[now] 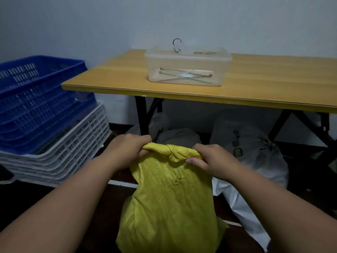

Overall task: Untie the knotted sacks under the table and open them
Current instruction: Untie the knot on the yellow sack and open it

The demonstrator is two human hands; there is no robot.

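Your left hand (127, 148) and right hand (209, 157) pinch the twisted top of the yellow sack (169, 198), which stands on the floor before the table (255, 92). The woven cloth looks soft and light, probably slippery; hold it beside the knot (171, 152).

A yellow woven sack (169, 199) is showing a fine ribbed weave and a small faint mark on its front. Behind it, a grey sack (179, 136) and a whitish sack (255, 143) with dark printed marks are sitting in shadow. The table (255, 84) is showing a yellow-tan wood grain in pale stripes, with black legs (141, 115). A clear container (187, 66) is holding thin green and grey sticks. Blue slotted crates (36, 99) are lying on white slotted crates (60, 152). The wall (164, 19) is looking pale grey-blue.
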